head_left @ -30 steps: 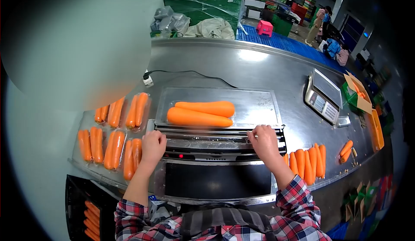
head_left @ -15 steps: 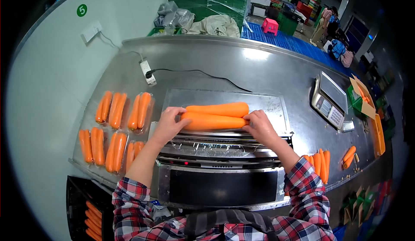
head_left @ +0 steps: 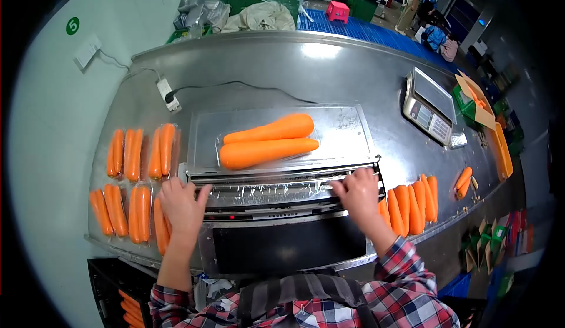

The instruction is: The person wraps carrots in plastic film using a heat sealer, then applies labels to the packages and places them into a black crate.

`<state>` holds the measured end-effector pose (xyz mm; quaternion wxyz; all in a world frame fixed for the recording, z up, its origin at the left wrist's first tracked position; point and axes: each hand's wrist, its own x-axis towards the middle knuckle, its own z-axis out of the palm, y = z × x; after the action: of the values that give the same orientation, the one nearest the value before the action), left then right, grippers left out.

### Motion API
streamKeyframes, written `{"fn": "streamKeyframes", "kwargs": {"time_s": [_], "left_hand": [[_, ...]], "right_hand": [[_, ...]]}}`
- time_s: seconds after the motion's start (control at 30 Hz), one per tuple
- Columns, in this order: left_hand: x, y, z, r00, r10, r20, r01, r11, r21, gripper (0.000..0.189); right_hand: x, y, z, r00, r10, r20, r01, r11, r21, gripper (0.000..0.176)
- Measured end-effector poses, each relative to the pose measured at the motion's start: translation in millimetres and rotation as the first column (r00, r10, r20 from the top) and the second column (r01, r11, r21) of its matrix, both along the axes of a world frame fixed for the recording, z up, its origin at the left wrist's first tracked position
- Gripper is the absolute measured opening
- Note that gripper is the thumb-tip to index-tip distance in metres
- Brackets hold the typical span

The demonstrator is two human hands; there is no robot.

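Two large carrots [head_left: 268, 145] lie side by side on the metal plate [head_left: 341, 129] at the back of a film wrapping machine [head_left: 271, 215]. A transparent film appears to lie around their edges. My left hand [head_left: 181, 204] is at the left end of the machine's film roll [head_left: 265, 195], thumb held away from the fingers. Over the right end of the roll rests my right hand [head_left: 359, 194], its fingers bent and its thumb apart. Neither hand touches the carrots. I see nothing held in either hand, though some fingertips are hidden.
Several wrapped carrot pairs [head_left: 140, 213] lie at the left. Loose carrots [head_left: 412, 207] line the right, near a weighing scale [head_left: 431, 107]. A power strip [head_left: 169, 95] and black cable lie behind. A crate of carrots [head_left: 118, 292] stands lower left. People [head_left: 432, 25] are far off.
Both hands have let go of the carrots and drawn back toward me, to the two ends of the film roll. The carrots stay on the plate, slightly angled. The camera view has shifted.
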<state>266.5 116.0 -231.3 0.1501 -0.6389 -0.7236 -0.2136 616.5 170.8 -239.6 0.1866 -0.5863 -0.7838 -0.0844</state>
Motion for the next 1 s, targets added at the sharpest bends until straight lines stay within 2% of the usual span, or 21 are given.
{"fn": "streamKeyframes", "kwargs": {"time_s": [0.1, 0.2, 0.27, 0.3, 0.37, 0.4, 0.43, 0.5, 0.53, 0.57, 0.6, 0.67, 0.7, 0.73, 0.77, 0.8, 0.83, 0.87, 0.9, 0.97, 1.0], "left_hand": [[15, 0, -7, 1.0, -0.002, -0.001, 0.002, 1.0, -0.024, 0.035], [16, 7, -33, 0.951, -0.09, 0.295, 0.099, 0.995, -0.016, 0.03], [8, 12, -38, 0.821, -0.059, 0.568, 0.118, 0.991, -0.069, 0.028], [6, 10, -25, 0.317, 0.067, 0.946, 0.19, 0.973, -0.132, 0.023], [8, 1, 17, -0.348, 0.03, 0.937, 0.202, 0.978, 0.044, 0.018], [5, -5, 40, -0.517, 0.009, 0.856, 0.241, 0.961, 0.136, 0.017], [1, -7, 67, -0.574, -0.041, 0.818, 0.26, 0.938, 0.229, 0.02], [-9, 8, 101, -0.587, -0.244, 0.772, 0.247, 0.854, 0.458, 0.024], [-11, 24, 116, -0.63, -0.323, 0.706, 0.227, 0.793, 0.565, 0.024], [-1, 51, 130, -0.585, -0.388, 0.712, 0.084, 0.844, 0.529, 0.025], [11, 75, 138, -0.531, -0.447, 0.72, -0.064, 0.868, 0.493, 0.025], [4, 131, 92, -0.231, -0.507, 0.83, 0.118, 0.832, 0.542, 0.024], [-5, 150, 57, 0.122, -0.55, 0.826, 0.263, 0.82, 0.508, 0.022], [-20, 160, 25, 0.569, -0.324, 0.756, 0.299, 0.938, 0.176, 0.023], [-22, 165, -4, 0.66, -0.202, 0.723, 0.322, 0.946, -0.029, 0.023], [-30, 168, -44, 0.635, -0.353, 0.687, 0.482, 0.876, 0.005, 0.023], [-23, 155, -56, 0.8, -0.471, 0.372, 0.487, 0.872, 0.055, 0.019], [-26, 154, -54, 0.837, -0.505, 0.211, 0.506, 0.861, 0.055, 0.019], [-30, 150, -51, 0.854, -0.519, 0.047, 0.517, 0.855, 0.051, 0.018], [-27, 146, -41, 0.821, -0.569, 0.041, 0.57, 0.821, -0.029, 0.018], [-28, 145, -31, 0.819, -0.573, 0.036, 0.574, 0.816, -0.068, 0.017]], "right_hand": [[-29, -7, -10, 0.994, 0.027, -0.107, -0.024, 0.999, 0.031, 0.033], [-39, -2, -12, 0.977, 0.073, -0.199, -0.084, 0.996, -0.043, 0.024], [-27, -1, 7, 0.823, -0.1, -0.559, -0.19, 0.879, -0.437, 0.023], [-17, 4, 16, 0.704, -0.234, -0.671, -0.297, 0.76, -0.578, 0.023], [0, -9, 32, 0.384, -0.278, -0.881, -0.568, 0.681, -0.462, 0.02], [4, -10, 52, 0.221, -0.28, -0.934, -0.654, 0.668, -0.355, 0.018], [8, -10, 69, 0.052, -0.287, -0.956, -0.719, 0.654, -0.235, 0.017], [10, 17, 107, -0.218, -0.052, -0.975, -0.768, 0.625, 0.138, 0.015], [3, 36, 120, -0.263, -0.011, -0.965, -0.711, 0.678, 0.186, 0.016], [-9, 56, 132, -0.307, 0.036, -0.951, -0.644, 0.727, 0.235, 0.018], [-19, 86, 132, -0.137, 0.13, -0.982, -0.586, 0.789, 0.186, 0.017], [-36, 153, 86, 0.185, 0.281, -0.942, -0.484, 0.86, 0.162, 0.014], [-42, 181, 54, 0.323, 0.342, -0.883, -0.458, 0.872, 0.17, 0.014], [-42, 190, 28, 0.559, 0.306, -0.77, -0.425, 0.904, 0.051, 0.012], [-44, 189, 4, 0.757, 0.254, -0.603, -0.36, 0.931, -0.06, 0.014], [-47, 185, -15, 0.668, 0.27, -0.693, -0.464, 0.88, -0.105, 0.019], [-49, 179, -30, 0.572, 0.263, -0.777, -0.567, 0.811, -0.144, 0.024], [-41, 179, -36, 0.724, 0.465, -0.509, -0.506, 0.86, 0.065, 0.023], [-36, 175, -31, 0.724, 0.46, -0.514, -0.532, 0.847, 0.009, 0.023], [-27, 166, -14, 0.815, 0.379, -0.439, -0.505, 0.836, -0.216, 0.023], [-28, 158, 0, 0.833, 0.166, -0.528, -0.417, 0.816, -0.401, 0.022]]}}
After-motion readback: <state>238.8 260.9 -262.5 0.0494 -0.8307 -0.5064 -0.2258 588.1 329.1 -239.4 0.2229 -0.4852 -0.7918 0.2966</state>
